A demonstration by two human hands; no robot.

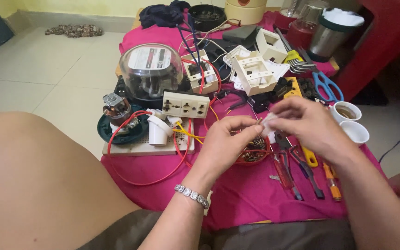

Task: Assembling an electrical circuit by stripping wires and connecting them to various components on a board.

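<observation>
My left hand, a beaded bracelet on its wrist, pinches a small screw between thumb and fingertips. My right hand grips a small white plastic part right against that screw. Both hands hover above a red dish of screws on the pink cloth.
A board carries a cream socket, a white lamp holder and red wire. Behind stand an electric meter and white switch boxes. Screwdrivers, blue scissors and two cups lie right.
</observation>
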